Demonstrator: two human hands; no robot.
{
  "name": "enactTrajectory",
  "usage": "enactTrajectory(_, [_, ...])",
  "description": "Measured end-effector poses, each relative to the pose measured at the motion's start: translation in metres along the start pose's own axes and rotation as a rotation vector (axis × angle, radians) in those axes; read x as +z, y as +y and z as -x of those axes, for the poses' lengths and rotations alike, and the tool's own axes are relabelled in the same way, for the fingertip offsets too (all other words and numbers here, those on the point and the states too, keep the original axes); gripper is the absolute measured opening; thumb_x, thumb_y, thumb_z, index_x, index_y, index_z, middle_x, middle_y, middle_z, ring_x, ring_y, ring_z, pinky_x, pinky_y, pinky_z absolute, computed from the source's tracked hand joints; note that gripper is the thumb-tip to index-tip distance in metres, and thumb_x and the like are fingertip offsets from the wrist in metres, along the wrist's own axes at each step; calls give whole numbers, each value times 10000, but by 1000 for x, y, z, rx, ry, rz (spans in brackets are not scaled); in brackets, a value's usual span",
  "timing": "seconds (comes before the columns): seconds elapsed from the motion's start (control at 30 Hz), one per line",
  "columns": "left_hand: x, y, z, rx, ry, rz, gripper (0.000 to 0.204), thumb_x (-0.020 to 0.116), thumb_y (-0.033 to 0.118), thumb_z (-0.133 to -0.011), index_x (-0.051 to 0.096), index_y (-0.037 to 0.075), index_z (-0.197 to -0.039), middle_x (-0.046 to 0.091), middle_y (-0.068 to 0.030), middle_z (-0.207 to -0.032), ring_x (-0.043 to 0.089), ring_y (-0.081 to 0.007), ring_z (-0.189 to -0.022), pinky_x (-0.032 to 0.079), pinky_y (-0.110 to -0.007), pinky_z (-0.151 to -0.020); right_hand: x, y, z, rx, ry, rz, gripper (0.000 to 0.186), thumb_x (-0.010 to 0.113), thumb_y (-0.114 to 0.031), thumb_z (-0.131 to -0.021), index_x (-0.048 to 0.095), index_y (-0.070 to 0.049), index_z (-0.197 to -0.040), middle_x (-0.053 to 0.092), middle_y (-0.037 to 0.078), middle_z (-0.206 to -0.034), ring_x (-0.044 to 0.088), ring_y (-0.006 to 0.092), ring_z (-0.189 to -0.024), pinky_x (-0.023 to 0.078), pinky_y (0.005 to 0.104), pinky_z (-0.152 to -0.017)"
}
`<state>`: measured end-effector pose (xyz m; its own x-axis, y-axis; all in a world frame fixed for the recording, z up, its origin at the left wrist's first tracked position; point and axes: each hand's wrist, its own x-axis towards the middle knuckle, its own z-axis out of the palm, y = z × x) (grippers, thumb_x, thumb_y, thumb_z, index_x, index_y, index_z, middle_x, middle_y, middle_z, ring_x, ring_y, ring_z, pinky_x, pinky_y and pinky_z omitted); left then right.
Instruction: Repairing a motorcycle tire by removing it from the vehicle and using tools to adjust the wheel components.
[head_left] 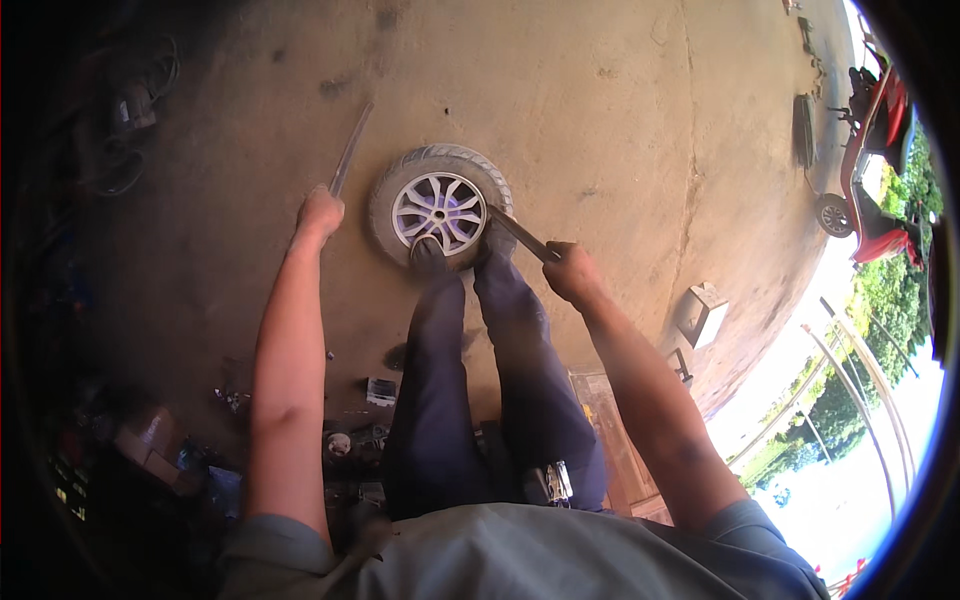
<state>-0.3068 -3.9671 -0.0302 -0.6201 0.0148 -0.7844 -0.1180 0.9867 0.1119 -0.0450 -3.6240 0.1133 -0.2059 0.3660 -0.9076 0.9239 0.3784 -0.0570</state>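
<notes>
A wheel with a dusty black tyre and a silver spoked rim lies flat on the floor. One of my shoes rests on the rim's near side; the other shoe is by the tyre's right edge. My left hand is closed round a long flat tyre lever, which points up and away, left of the wheel and apart from it. Gripped in my right hand is a second tyre lever. Its far tip meets the wheel's right side, where rim and tyre join.
Brown concrete floor surrounds the wheel. To the right stands a small open box, and farther off a red vehicle. Cardboard boxes sit at lower left. Metal parts lie near my legs, with a wooden board at right.
</notes>
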Motion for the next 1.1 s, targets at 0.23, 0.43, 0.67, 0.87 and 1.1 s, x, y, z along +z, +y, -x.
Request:
enactTrajectory(0.23, [4, 14, -4, -150, -122, 116, 336, 581, 273, -981, 684, -8, -1132, 729, -258, -1054, 740, -393, -915, 572, -483, -782, 5, -15, -9, 2, -61, 243, 401, 549, -129, -880, 723, -158, -1240, 724, 233, -1110, 679, 414, -1107, 534, 498, -989])
enactTrajectory(0.43, [-19, 18, -24, -60, -4, -35, 356, 565, 265, -956, 707, -9, -1135, 735, -242, -1085, 728, -386, -998, 559, -469, -853, 12, -14, -13, -62, -65, 266, 321, 519, -118, -909, 696, -112, -1177, 715, 217, -1125, 673, 439, -1074, 540, 537, -937])
enactTrajectory(0.67, [-39, 24, -41, -20, -60, 110, 363, 577, 211, -912, 706, -44, -1135, 724, -286, -1071, 734, -385, -959, 558, -454, -830, -9, -4, -44, -156, -75, 354, 399, 557, -84, -877, 707, -123, -1244, 717, 248, -1117, 688, 417, -1077, 552, 520, -948])
enactTrajectory(0.87, [-5, 57, -13, -157, -56, 272, 266, 584, 159, -892, 719, -50, -986, 736, -222, -855, 705, -325, -648, 517, -445, -556, -31, 5, -61, -217, -129, 488, 347, 572, -87, -879, 730, -112, -1187, 734, 231, -1066, 713, 401, -1018, 579, 495, -900])
enactTrajectory(1.1, [-18, 56, -18, -56, 37, 160, 313, 580, 166, -886, 698, -67, -1059, 729, -239, -895, 709, -305, -662, 534, -427, -617, -5, -21, -39, -208, -142, 474, 317, 552, -102, -939, 667, -64, -1233, 728, 237, -1083, 707, 406, -1063, 580, 508, -906])
